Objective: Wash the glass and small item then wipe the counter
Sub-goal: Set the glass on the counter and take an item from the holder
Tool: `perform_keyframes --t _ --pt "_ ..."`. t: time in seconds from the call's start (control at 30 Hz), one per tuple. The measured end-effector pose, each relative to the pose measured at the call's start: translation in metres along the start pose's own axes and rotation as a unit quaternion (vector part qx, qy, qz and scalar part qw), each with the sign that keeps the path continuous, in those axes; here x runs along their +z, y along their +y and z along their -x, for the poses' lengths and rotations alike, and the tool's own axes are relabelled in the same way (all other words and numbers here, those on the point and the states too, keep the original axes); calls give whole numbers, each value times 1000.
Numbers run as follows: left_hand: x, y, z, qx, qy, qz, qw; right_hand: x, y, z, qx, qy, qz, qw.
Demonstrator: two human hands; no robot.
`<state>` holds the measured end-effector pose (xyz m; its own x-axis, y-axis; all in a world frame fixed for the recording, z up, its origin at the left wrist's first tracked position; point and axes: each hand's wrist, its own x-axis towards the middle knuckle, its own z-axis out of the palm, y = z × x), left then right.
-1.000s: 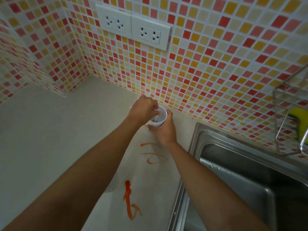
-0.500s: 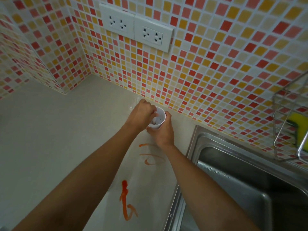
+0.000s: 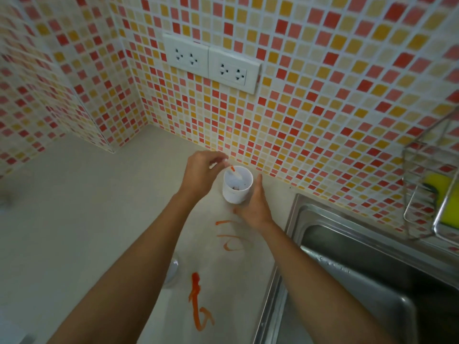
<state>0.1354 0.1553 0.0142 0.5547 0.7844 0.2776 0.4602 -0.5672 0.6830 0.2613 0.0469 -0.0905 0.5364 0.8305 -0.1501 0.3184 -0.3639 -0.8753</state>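
Orange-red smears (image 3: pixel 198 301) lay unwiped on the surface (image 3: pixel 74 219); sink (image 3: pixel 372 281) dry-looking, nothing in it. Right hand (image 3: pixel 255 207) curled against the white glass (image 3: pixel 237 186), standing near the tiled wall. Left hand (image 3: pixel 202 173) pinched a small stained item (image 3: pixel 234 173) over its mouth. Washing judged not yet begun.

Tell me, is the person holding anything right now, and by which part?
The left hand pinches the top end of a small white stick dipping into the white cup. The right hand wraps the cup's lower side.
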Motion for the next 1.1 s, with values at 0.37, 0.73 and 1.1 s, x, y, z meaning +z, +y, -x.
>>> perform_keyframes --t 0.37,0.73,1.1 --pt "-3 54 81 -10 -47 130 990 -65 -16 135 27 72 94 993" --pt "54 142 165 46 -178 147 972 -143 24 269 77 207 121 968" --pt "97 230 203 35 -184 173 967 -258 -26 319 -125 385 123 906"
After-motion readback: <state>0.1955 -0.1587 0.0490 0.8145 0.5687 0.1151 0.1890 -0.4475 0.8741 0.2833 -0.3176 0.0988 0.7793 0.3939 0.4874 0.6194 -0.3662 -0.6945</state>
